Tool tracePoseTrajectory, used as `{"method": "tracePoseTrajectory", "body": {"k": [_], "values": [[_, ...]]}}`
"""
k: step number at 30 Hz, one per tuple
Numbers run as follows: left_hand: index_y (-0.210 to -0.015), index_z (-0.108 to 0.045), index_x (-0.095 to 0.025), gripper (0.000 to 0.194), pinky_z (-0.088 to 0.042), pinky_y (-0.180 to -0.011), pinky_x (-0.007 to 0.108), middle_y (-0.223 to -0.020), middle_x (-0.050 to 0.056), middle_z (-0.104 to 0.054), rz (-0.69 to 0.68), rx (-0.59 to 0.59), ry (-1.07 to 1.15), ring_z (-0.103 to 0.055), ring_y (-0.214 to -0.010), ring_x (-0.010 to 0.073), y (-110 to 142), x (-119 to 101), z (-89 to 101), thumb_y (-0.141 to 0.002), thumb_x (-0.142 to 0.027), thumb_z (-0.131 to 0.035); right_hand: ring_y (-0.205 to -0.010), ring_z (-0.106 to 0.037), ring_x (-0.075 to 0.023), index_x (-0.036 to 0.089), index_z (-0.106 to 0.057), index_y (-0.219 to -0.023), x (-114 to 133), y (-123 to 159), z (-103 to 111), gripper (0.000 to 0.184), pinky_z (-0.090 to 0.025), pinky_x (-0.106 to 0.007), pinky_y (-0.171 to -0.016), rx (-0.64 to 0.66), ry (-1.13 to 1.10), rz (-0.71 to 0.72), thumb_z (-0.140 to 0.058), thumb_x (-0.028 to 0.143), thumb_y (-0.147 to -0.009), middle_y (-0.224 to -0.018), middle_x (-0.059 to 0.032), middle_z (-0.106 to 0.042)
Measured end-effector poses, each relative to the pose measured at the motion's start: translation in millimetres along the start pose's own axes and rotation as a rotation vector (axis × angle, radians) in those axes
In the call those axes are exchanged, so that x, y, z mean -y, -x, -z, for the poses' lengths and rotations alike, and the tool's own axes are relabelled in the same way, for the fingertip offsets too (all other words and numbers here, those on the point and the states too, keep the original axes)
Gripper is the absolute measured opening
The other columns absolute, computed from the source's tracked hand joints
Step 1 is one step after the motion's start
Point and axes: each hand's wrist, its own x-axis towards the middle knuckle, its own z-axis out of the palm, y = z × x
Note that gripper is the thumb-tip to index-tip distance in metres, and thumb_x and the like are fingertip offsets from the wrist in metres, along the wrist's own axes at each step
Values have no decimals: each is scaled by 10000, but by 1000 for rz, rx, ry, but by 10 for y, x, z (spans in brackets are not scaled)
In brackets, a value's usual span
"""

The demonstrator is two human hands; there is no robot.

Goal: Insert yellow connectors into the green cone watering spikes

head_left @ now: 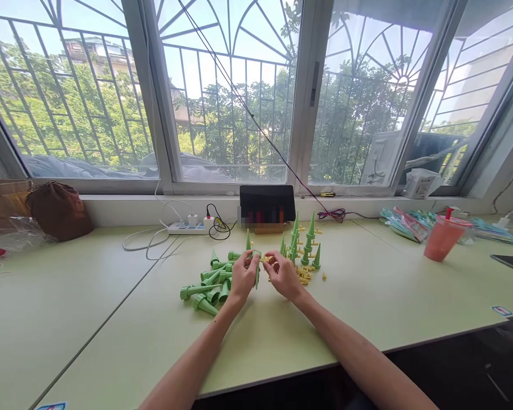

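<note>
My left hand [242, 277] is closed around a green plastic watering spike [257, 278], its tip pointing down. With its fingertips, my right hand [286, 278] pinches a small yellow valve [264, 259] at the side of that spike's collar; whether the two are joined I cannot tell. Left of my hands lies a loose pile of green spikes [200, 290]. Beyond my right hand, several green spikes with yellow valves stand tip up, some stacked [306, 247]. Loose yellow valves [303, 277] lie beside my right hand, partly hidden by it.
A dark tablet [267, 203] leans at the window wall, beside a white power strip [188, 228] with cables. To the right are a red cup [444, 239], plastic packets [404, 225] and a phone [512, 262]. A brown drawstring bag [60, 212] sits at the left.
</note>
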Motion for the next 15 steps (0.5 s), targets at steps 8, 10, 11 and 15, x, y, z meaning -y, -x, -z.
{"method": "tracePoseTrajectory", "body": {"k": [8, 10, 11, 15], "values": [[-986, -615, -146, 431, -329, -377, 209, -525, -31, -554, -28, -19, -70, -438, -380, 92, 8, 6, 15, -774, -519, -575, -553, -544, -115, 165, -586, -1009, -25, 6, 0, 195, -434, -231, -563, 19, 59, 37, -540, 233, -832, -751, -23, -640], [-977, -617, -145, 421, -331, -386, 208, -519, -32, -550, -41, -18, -85, -436, -384, 91, 6, 9, 16, -777, -513, -570, -549, -537, -114, 165, -588, -983, -23, 3, -2, 183, -428, -225, -557, 17, 54, 38, -551, 216, -811, -716, -12, -632], [-974, -613, -145, 413, -329, -388, 207, -518, -34, -546, -44, -16, -90, -432, -383, 89, 3, 12, 16, -781, -506, -567, -546, -532, -113, 165, -589, -970, -21, 2, -2, 177, -424, -222, -554, 15, 52, 37, -554, 210, -802, -700, -7, -627], [-955, -598, -148, 374, -320, -392, 199, -513, -42, -531, -55, 2, -106, -422, -380, 82, -4, 27, 15, -799, -485, -555, -539, -523, -112, 165, -591, -916, -8, 1, 4, 149, -412, -214, -545, 1, 47, 30, -555, 205, -778, -651, 7, -608]]}}
